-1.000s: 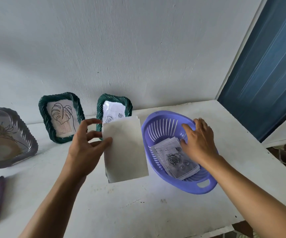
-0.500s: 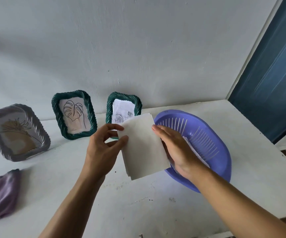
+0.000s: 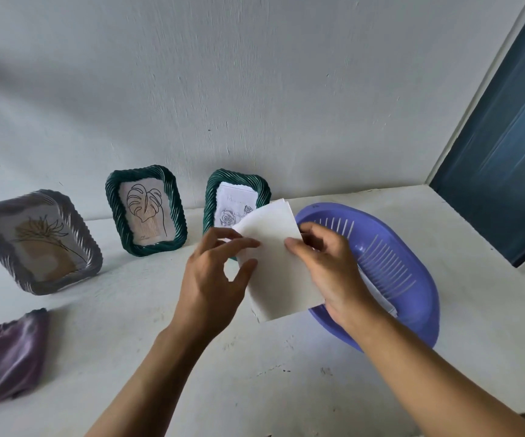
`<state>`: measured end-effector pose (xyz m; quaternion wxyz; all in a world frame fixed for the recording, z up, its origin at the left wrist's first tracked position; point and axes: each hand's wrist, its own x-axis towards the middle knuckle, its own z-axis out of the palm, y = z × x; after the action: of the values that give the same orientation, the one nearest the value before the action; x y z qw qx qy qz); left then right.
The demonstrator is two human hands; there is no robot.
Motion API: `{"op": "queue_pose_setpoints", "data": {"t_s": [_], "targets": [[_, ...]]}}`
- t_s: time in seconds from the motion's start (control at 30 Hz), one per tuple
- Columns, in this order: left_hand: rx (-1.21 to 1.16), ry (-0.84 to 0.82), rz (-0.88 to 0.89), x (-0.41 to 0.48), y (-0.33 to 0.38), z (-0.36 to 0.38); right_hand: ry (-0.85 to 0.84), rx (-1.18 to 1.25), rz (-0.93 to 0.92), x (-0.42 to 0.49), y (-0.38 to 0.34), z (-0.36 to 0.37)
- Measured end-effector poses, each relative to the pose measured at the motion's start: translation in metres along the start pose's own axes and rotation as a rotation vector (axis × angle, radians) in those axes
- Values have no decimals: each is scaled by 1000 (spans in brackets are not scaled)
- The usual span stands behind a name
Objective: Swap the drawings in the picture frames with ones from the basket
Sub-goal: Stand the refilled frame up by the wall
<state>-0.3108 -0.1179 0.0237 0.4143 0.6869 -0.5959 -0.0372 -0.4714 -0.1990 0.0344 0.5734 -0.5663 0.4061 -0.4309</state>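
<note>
Together my left hand [image 3: 210, 279] and right hand [image 3: 327, 272] pinched a few white sheets [image 3: 277, 266] by their edges, beside the purple basket [image 3: 425, 298], inside which more paper [image 3: 384, 299] lay partly hidden.

Left grip [image 3: 214, 279] and right grip [image 3: 330, 272] are bare, as are both slender forearms [image 3: 166, 367].

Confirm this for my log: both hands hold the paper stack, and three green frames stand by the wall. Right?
No. In the head view only the left green frame and right green frame are green; the third is a grey frame. The left hand and right hand do hold the paper stack.
</note>
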Motion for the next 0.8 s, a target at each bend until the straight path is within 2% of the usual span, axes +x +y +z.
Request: {"op": "queue_pose_setpoints", "data": {"t_s": [0.07,0.2,0.33,0.47,0.53,0.67,0.8], "targets": [[-134,-63,-31,2,9,1,9,-68,-106,-2,-6,2],[-535,-182,-222,2,30,1,-28,-169,-279,-6,-10,7],[-886,-172,-311,3,45,-3,-35,-286,-404,-7,-2,15],[-1061,-100,-479,2,27,4,11,-568,-498,-7,10,16],[-1070,-100,-541,-1,18,8,1,-603,-413,-5,14,12],[-1158,-99,-601,-5,13,17,-98,-341,-226,1,16,-3],[-1059,-90,-572,-3,17,32,-14,-196,-47,8,12,-24]]}}
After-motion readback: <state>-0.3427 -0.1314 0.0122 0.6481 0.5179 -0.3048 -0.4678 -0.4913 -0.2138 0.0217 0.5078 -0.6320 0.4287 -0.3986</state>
